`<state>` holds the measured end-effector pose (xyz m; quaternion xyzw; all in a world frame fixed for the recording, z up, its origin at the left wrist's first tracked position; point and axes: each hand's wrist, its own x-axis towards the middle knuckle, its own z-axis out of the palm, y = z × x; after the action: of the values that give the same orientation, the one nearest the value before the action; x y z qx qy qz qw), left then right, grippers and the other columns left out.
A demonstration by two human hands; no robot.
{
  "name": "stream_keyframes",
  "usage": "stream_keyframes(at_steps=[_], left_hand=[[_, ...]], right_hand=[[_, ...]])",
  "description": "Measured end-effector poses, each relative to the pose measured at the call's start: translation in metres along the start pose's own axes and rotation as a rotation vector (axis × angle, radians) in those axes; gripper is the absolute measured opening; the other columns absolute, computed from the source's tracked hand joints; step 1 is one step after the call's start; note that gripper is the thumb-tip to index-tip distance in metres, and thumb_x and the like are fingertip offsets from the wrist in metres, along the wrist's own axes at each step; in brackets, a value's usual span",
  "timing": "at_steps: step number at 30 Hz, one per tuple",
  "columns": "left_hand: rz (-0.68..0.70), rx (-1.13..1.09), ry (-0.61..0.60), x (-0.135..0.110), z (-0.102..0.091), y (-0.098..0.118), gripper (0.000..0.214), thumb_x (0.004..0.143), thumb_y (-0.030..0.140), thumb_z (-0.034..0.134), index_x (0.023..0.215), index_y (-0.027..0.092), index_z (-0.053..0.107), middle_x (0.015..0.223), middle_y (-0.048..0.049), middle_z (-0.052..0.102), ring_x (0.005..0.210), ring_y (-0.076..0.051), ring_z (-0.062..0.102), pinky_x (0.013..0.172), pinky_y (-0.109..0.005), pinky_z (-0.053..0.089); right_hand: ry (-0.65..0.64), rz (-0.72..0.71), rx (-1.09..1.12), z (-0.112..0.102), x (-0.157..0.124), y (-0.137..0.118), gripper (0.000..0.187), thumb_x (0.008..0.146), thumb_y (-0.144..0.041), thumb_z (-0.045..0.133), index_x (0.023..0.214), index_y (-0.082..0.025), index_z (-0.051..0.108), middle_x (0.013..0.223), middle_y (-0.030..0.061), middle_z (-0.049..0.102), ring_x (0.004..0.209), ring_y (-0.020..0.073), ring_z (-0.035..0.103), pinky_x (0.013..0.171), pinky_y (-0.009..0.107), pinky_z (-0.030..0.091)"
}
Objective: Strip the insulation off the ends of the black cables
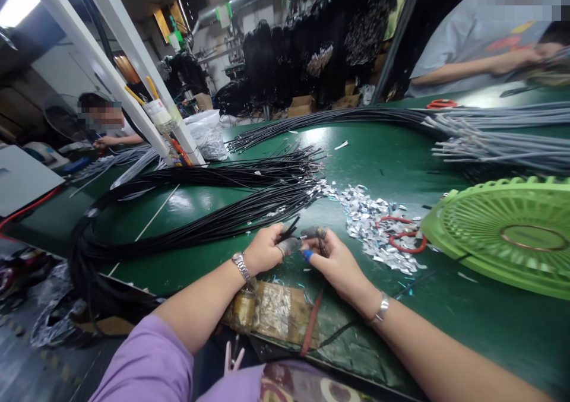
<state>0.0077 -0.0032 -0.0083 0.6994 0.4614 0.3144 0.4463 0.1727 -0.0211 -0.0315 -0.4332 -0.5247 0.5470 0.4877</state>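
Observation:
My left hand point(269, 249), with a metal watch on its wrist, is closed around a black cable point(291, 228) whose short dark ends poke up above the fingers. Close beside it, my right hand point(328, 252) pinches at the end of the same cable; its fingertips are wrapped, one in blue. What lies between the fingertips is too small to make out. Just beyond both hands, a large bundle of black cables point(249, 203) lies with its stripped ends facing right. A heap of silvery foil scraps point(369, 224) lies to the right of the bundle.
Red-handled scissors point(407, 241) rest on the scraps beside a green fan point(512, 236). Grey cables point(499, 138) lie at the far right. A taped cardboard piece point(278, 310) sits at the near table edge. White posts point(129, 63) rise at left. Two co-workers sit across the table.

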Motion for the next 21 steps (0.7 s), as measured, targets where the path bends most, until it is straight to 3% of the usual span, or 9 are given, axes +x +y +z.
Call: stream_keyframes(at_steps=[5, 8, 15, 21], left_hand=[[0.075, 0.008, 0.163, 0.001, -0.003, -0.001, 0.028, 0.073, 0.039, 0.066, 0.084, 0.015, 0.06, 0.077, -0.0022, 0.064, 0.065, -0.012, 0.058, 0.062, -0.024, 0.048], [0.102, 0.054, 0.217, -0.001, -0.006, 0.0, 0.028, 0.072, 0.039, 0.067, 0.083, 0.015, 0.061, 0.08, -0.003, 0.065, 0.073, -0.014, 0.059, 0.071, -0.026, 0.048], [0.033, -0.011, 0.141, -0.003, -0.007, 0.009, 0.038, 0.076, 0.051, 0.06, 0.067, 0.016, 0.049, 0.051, 0.0051, 0.047, 0.047, -0.007, 0.043, 0.048, -0.02, 0.037], [0.095, 0.114, 0.109, -0.004, -0.006, 0.005, 0.034, 0.081, 0.046, 0.056, 0.067, 0.016, 0.048, 0.054, 0.004, 0.049, 0.05, -0.008, 0.043, 0.051, -0.021, 0.035]], right_hand=[[0.06, 0.011, -0.037, -0.004, 0.003, 0.0, 0.026, 0.076, -0.041, 0.058, 0.092, -0.021, 0.056, 0.069, -0.0002, 0.059, 0.062, 0.015, 0.055, 0.055, 0.027, 0.044], [0.012, -0.011, -0.137, -0.008, 0.003, -0.002, 0.032, 0.083, -0.051, 0.048, 0.083, -0.021, 0.06, 0.063, -0.0004, 0.057, 0.058, 0.0154, 0.052, 0.054, 0.028, 0.043], [-0.099, -0.162, -0.319, -0.011, 0.001, -0.016, 0.026, 0.077, -0.048, 0.056, 0.077, -0.025, 0.069, 0.071, 0.0023, 0.067, 0.069, 0.0217, 0.057, 0.067, 0.034, 0.047], [-0.104, -0.171, -0.308, -0.01, 0.0, -0.014, 0.028, 0.077, -0.047, 0.057, 0.084, -0.025, 0.073, 0.076, 0.0026, 0.071, 0.074, 0.025, 0.061, 0.071, 0.037, 0.048]])
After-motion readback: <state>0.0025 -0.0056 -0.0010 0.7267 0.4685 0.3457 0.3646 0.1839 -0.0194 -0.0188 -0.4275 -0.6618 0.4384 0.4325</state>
